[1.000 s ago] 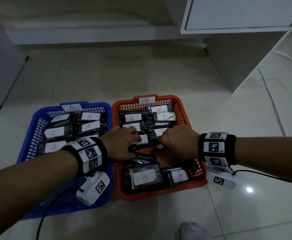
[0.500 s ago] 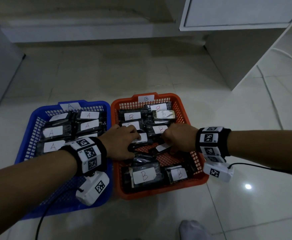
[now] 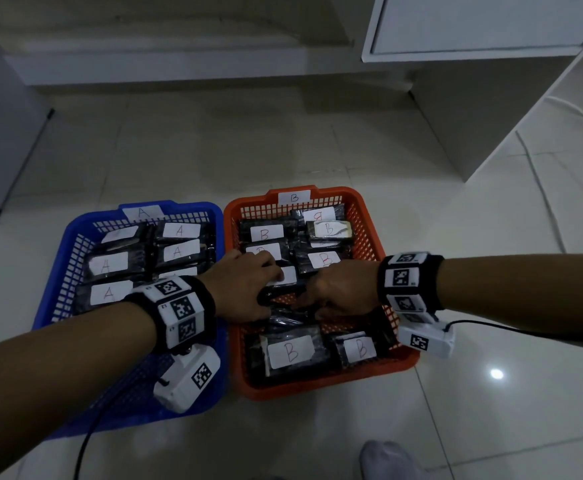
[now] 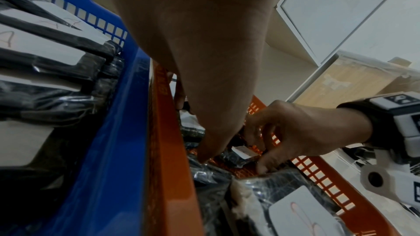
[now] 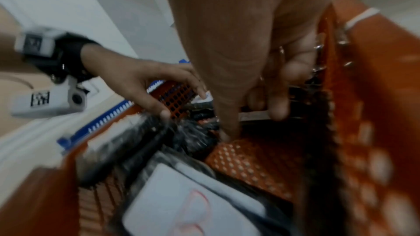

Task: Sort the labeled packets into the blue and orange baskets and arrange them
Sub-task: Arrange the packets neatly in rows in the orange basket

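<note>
On the tiled floor the blue basket [image 3: 129, 403] sits at the left with black packets labeled A [image 3: 117, 266] laid flat inside, its rim touching the orange basket [image 3: 335, 384], which holds the packets labeled B [image 3: 288, 351]. The left hand [image 3: 245, 289] reaches across into the middle of the orange basket, its fingers [image 4: 179, 96] curled round a black packet [image 3: 281, 284] with a white label. The right hand [image 3: 342, 291] meets it from the other side, fingers [image 5: 276, 100] curled, apparently pinching a small packet's edge, though the blurred wrist view leaves that uncertain.
</note>
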